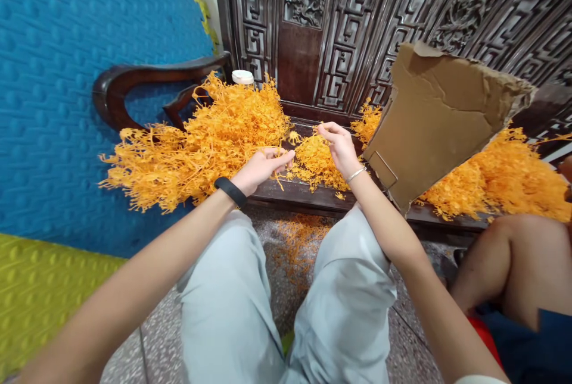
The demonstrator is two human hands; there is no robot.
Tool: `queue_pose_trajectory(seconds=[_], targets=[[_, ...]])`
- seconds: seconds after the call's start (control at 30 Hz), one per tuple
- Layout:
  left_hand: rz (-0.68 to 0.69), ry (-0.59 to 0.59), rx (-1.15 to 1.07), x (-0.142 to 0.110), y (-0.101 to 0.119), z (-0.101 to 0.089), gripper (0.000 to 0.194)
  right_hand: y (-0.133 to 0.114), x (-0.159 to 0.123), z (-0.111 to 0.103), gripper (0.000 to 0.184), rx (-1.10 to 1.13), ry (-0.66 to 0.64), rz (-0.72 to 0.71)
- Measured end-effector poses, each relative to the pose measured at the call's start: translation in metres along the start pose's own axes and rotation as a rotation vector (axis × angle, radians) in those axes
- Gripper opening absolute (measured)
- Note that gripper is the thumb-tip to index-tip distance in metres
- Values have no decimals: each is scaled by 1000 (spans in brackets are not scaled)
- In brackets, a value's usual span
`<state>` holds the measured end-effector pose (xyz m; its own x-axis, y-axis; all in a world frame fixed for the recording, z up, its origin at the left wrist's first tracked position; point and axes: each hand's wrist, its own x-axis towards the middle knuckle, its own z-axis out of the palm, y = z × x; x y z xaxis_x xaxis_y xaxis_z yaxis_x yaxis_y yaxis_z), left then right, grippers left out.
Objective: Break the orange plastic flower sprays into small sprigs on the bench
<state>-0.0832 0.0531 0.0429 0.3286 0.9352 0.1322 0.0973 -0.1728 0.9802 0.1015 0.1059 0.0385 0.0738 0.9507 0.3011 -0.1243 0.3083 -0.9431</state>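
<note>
My left hand [267,168], with a black band on the wrist, pinches a thin orange plastic strand [279,180] that hangs below the fingers. A small spiky orange piece [294,137] shows between the two hands. My right hand [338,146], wearing a silver bracelet, is raised with thumb and fingertips pressed together; what lies in that pinch is too small to make out. Under the hands, a low heap of small orange pieces [318,161] is spread on the dark wooden bench [299,198]. Close to my left hand rises a large pile of branched orange plastic strands [223,134].
A brown cardboard sheet [442,116] leans upright to the right, with another orange pile [504,175] behind it. Carved dark wood [299,62] forms the bench back. A white lid [242,77] sits behind the left pile. Another person's bare knee [527,253] is at right. Orange scraps [301,241] litter the floor.
</note>
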Motion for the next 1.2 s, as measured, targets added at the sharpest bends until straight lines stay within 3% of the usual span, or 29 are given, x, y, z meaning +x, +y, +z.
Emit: queue_pose_trajectory(seconds=[0.3, 0.47, 0.57, 0.7, 0.77, 0.87, 1.03, 1.2], targets=[[2, 147, -89, 16, 0, 17, 31, 15, 16, 3, 5, 151, 259, 293], [-1, 187, -99, 24, -4, 26, 30, 28, 35, 4, 2, 147, 410, 303], [-33, 203, -132, 15, 0, 30, 31, 36, 47, -21, 8, 68, 607, 261], [17, 205, -63, 0, 6, 26, 32, 57, 46, -77, 9, -92, 824, 152], [28, 156, 44, -1, 3, 22, 33, 73, 39, -99, 12, -162, 835, 140], [32, 119, 179, 3, -4, 15, 36, 98, 25, -116, 15, -260, 790, 145], [28, 176, 304, 4, -5, 13, 49, 120, 14, -122, 16, -422, 650, 116], [18, 161, 319, 3, -5, 15, 51, 116, 18, -125, 11, -587, 502, 57]])
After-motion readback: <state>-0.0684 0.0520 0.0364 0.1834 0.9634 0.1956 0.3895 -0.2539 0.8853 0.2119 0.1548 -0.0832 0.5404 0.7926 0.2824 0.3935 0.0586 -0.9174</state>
